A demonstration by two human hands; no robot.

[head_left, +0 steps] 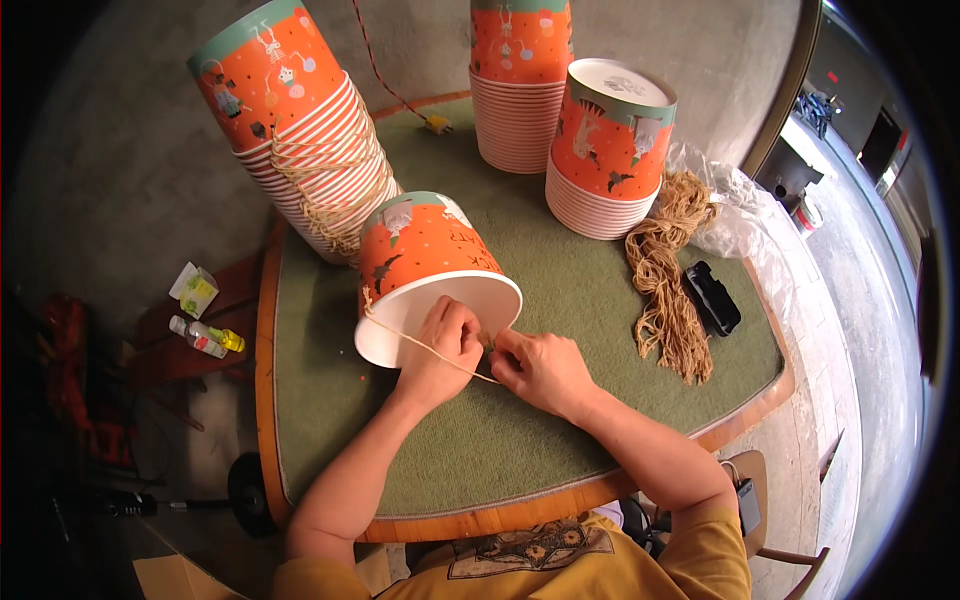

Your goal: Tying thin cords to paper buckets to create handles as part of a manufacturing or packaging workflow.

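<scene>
An orange paper bucket [425,240] with a green band and printed figures lies tilted on its side, its white mouth facing me. A thin tan cord [400,333] is fixed at the left of its rim and runs across the opening, past my left wrist, to my right hand. My left hand [445,350] is closed inside the mouth near the rim's right side; its fingertips are hidden. At that same edge my right hand [540,368] pinches the cord, its fingers close to the left ones.
A leaning bucket stack [310,150] draped with cords stands left, with two more stacks [515,110] [610,150] behind. A tan cord bundle [670,280], black plastic case [711,298] and clear plastic bag [735,210] lie right on the green-topped table [420,470].
</scene>
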